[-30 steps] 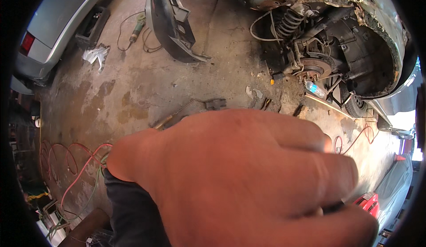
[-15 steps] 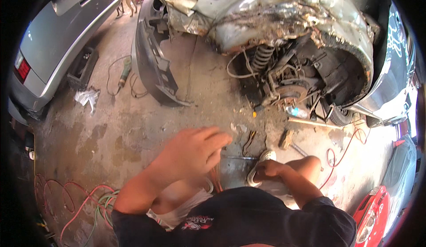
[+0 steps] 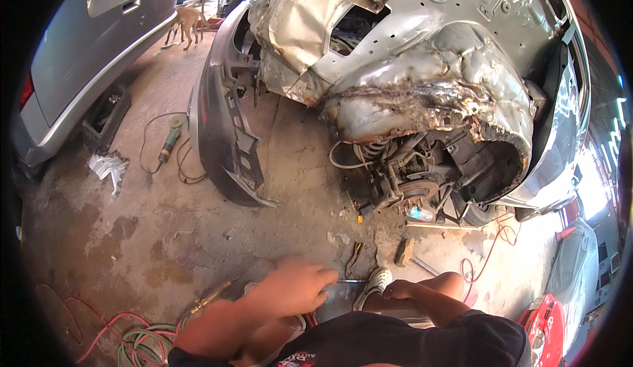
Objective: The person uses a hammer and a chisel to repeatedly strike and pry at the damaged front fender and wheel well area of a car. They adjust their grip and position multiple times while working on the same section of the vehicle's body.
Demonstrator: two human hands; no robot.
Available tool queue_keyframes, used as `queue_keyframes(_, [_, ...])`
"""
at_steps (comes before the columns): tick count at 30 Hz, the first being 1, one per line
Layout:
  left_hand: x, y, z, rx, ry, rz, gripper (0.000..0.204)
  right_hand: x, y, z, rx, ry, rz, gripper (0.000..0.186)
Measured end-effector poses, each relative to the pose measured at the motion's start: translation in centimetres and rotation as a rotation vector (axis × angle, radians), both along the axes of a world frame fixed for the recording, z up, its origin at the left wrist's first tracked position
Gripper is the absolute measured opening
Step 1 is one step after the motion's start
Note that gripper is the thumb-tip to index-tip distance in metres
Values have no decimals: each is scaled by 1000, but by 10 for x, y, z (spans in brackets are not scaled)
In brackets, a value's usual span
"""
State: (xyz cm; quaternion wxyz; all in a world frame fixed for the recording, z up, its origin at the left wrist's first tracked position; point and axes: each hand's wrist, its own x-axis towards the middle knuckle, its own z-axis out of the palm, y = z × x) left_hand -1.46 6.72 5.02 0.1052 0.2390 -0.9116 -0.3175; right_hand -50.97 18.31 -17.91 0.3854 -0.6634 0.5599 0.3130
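Note:
My left hand point(image 3: 297, 286), blurred by motion, hovers in front of my body with its thumb apart from bent fingers and nothing visible in it. Resting by my bent right leg is my right hand point(image 3: 398, 290), its fingers loosely curled and partly in shadow. A brass-coloured torch point(image 3: 212, 299) lies beside my left forearm, next to red and green hoses point(image 3: 142, 340). Beyond my hands, a hammer point(image 3: 403, 253) and a thin metal rod point(image 3: 353, 280) lie near my shoe point(image 3: 378, 280). Ahead stands a car body point(image 3: 422, 106) with torn, scorched metal above its exposed wheel hub point(image 3: 415, 192).
A loose dark bumper point(image 3: 221, 149) stands left of the damaged car. A green angle grinder point(image 3: 170, 141) with its cord lies by a silver vehicle point(image 3: 99, 50). A bottle point(image 3: 422, 214) sits under the hub. A red car part point(image 3: 544, 324) is at right. A dog point(image 3: 186, 24) stands far off.
The view has tilted up, showing more of the car body. My left hand has moved and lowered slightly. The torch now shows beside my left forearm. My right hand stays by my leg.

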Motion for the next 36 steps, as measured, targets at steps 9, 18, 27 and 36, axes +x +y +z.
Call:
queue_keyframes(9, [26,-2,-10,141,85,2,31,51,-34,17,505,182,-656,65])
queue_keyframes(18, [42,-2,-5,208,0,-22,38,36,-73,54,496,444,-652,76])
queue_keyframes(27, [43,-5,-10,191,0,17,41,37,-96,65,506,391,-438,75])
queue_keyframes(36, [31,-9,-21,237,-53,54,39,40,-76,-19,648,-23,-674,57])
